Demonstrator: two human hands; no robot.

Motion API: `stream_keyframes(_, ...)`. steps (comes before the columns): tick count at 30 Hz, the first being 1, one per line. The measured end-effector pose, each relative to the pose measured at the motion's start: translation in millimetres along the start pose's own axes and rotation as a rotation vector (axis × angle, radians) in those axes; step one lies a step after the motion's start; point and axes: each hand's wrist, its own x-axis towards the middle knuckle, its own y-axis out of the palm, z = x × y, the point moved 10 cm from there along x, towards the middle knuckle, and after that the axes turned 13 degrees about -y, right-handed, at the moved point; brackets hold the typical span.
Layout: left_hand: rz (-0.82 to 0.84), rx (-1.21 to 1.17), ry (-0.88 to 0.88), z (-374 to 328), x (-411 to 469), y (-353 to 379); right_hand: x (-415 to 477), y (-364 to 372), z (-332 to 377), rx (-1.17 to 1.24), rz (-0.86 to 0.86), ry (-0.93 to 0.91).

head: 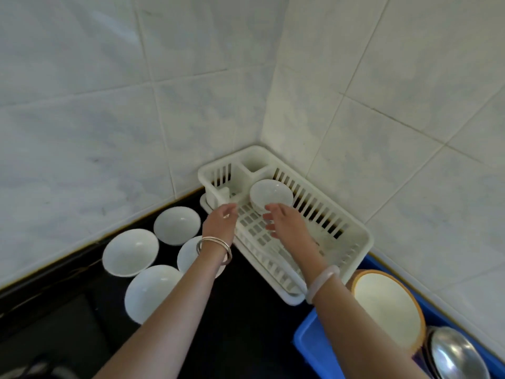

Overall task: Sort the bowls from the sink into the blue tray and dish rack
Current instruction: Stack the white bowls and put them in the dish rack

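A cream plastic dish rack point(352, 236) stands in the tiled corner. One white bowl point(270, 194) leans on its side at the rack's far end. My right hand point(287, 224) hovers just in front of that bowl, fingers apart, holding nothing. Over the rack's left edge my left hand point(220, 220) is open too. Several white bowls point(130, 251) lie on the black counter to the left. The blue tray point(308, 340) at lower right holds a tan-rimmed bowl point(388, 307) and a steel bowl point(453, 354).
Marble-tiled walls point(136, 105) close in the corner behind the rack. The black counter point(246, 310) runs between the bowls and the tray. A dark sink opening point(54, 337) shows at lower left.
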Motion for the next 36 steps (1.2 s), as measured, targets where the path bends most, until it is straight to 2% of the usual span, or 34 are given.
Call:
stream_keyframes(5, -0.134, 0.006, -0.032, 59.8, -46.2, -62.6, -50.5, 61.0, -11.1, -0.016, 0.144, 0.084)
stream_keyframes(10, -0.281, 0.115, -0.162, 138.6, -71.5, -105.1, -83.8, 111.3, -42.7, -0.27, 0.328, 0.128)
stream_keyframes(15, -0.458, 0.16, -0.264, 185.7, -79.9, -135.7, -89.1, 134.9, -63.1, -0.28, 0.311, 0.232)
stream_keyframes(20, -0.4, -0.104, -0.336, 216.2, -73.0, -136.8, -84.3, 148.7, -80.8, -0.144, 0.197, 0.349)
stream_keyframes(25, -0.376, -0.315, -0.45, 237.9, -69.8, -134.9, -83.7, 152.4, -91.9, 0.194, 0.034, 0.444)
stream_keyframes(32, -0.344, -0.394, -0.417, 244.6, -63.8, -134.8, -87.7, 129.8, -76.2, 0.181, -0.014, 0.349)
stream_keyframes(36, -0.308, -0.529, -0.418, 250.3, -61.6, -132.3, -87.7, 136.5, -45.2, 0.132, 0.086, 0.238)
